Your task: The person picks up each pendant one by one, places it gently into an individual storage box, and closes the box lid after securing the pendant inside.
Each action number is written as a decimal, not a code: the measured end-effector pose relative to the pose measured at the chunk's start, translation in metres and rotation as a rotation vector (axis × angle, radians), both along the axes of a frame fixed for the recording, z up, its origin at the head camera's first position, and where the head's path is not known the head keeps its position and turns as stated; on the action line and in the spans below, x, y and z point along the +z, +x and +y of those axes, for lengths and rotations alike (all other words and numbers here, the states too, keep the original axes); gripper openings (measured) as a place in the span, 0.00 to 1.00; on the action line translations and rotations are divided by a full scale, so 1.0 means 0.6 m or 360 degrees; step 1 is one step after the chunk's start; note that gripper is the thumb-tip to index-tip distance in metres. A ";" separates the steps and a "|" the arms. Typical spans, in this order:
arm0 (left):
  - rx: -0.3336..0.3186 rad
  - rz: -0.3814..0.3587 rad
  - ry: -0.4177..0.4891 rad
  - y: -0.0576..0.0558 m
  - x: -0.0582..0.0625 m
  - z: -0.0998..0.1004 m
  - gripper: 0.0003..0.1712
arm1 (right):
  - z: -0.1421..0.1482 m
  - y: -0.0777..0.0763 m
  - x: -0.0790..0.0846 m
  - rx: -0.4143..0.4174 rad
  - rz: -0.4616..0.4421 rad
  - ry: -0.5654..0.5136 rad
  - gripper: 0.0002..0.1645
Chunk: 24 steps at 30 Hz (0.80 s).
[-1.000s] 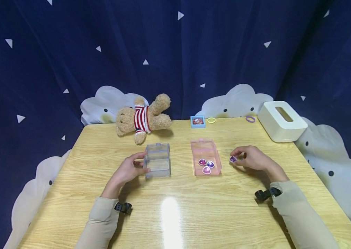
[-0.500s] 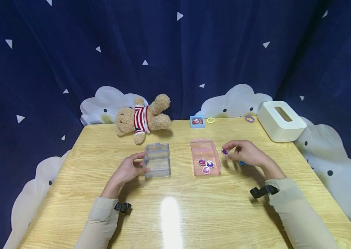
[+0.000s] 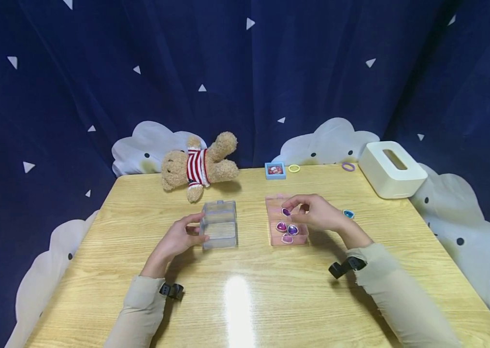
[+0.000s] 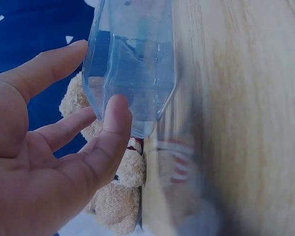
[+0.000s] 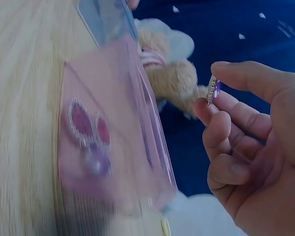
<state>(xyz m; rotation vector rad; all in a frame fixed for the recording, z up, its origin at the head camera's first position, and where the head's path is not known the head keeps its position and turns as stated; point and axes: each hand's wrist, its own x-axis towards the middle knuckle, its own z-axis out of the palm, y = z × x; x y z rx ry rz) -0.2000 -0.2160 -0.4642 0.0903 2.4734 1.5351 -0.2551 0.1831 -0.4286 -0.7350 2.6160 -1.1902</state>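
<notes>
Fingers of the right hand: thumb and fingertip pinching one purple gem with a pale beaded edge. From my distant station I place that gem, in the head view, over the far part of the pink box; I cannot tell how high it hangs.

Pink box: one, clear, lid laid open on the far side, in the middle of the table. Contents, near part: magenta gem, violet-blue gem, light pink gem, close together.

Left hand: fingers spread and loose, I note, resting against the left side of the clear blue box, which stands open to the left of the pink one.

Blue gem: one, on the table, right of the right hand.

Far edge, left to right, I list: teddy bear in a striped top, lying down; small blue square case; yellow ring; purple ring; white tissue box.
</notes>
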 end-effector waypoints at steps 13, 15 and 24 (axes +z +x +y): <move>0.0000 -0.0019 -0.0031 0.002 0.005 -0.002 0.43 | -0.113 0.001 0.005 0.0124 0.0077 0.0045 0.17; 0.0000 -0.0022 -0.0046 0.002 0.004 -0.001 0.43 | -0.127 0.003 0.003 0.0127 0.0083 0.0060 0.17; -0.0001 -0.0031 -0.0051 -0.002 0.000 -0.002 0.43 | -0.184 0.008 -0.009 0.0173 0.0095 0.0089 0.20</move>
